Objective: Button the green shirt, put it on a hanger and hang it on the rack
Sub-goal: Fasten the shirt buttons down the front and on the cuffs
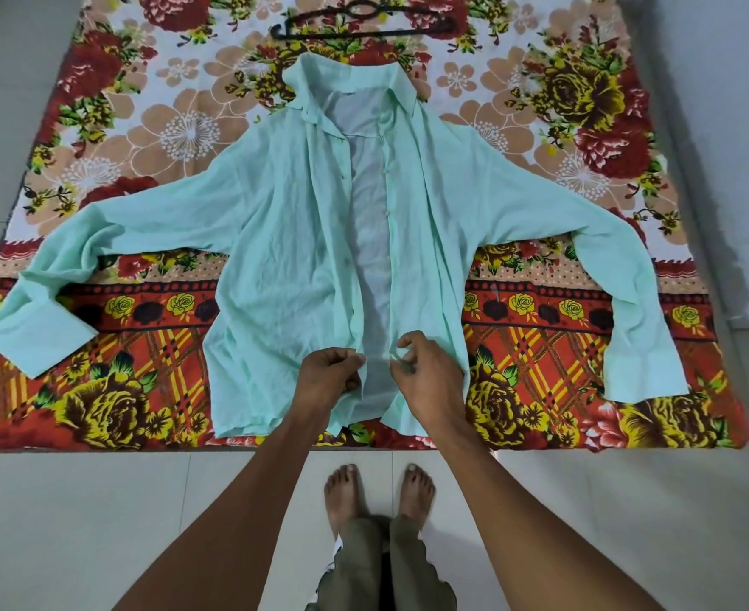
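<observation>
The pale green shirt (284, 240) lies face up on a flowered bedsheet (540, 328), front open, sleeves spread to both sides, collar at the far end. My left hand (330, 374) pinches the left front edge near the hem. My right hand (425, 372) pinches the right front edge, the one with the buttons, at the same height. The two edges are a small gap apart. A black hanger (366, 22) lies flat beyond the collar at the top of the sheet. No rack is in view.
The sheet covers a low mattress with pale tiled floor (99, 522) around it. My bare feet (379, 491) stand on the tiles just in front of the mattress's near edge.
</observation>
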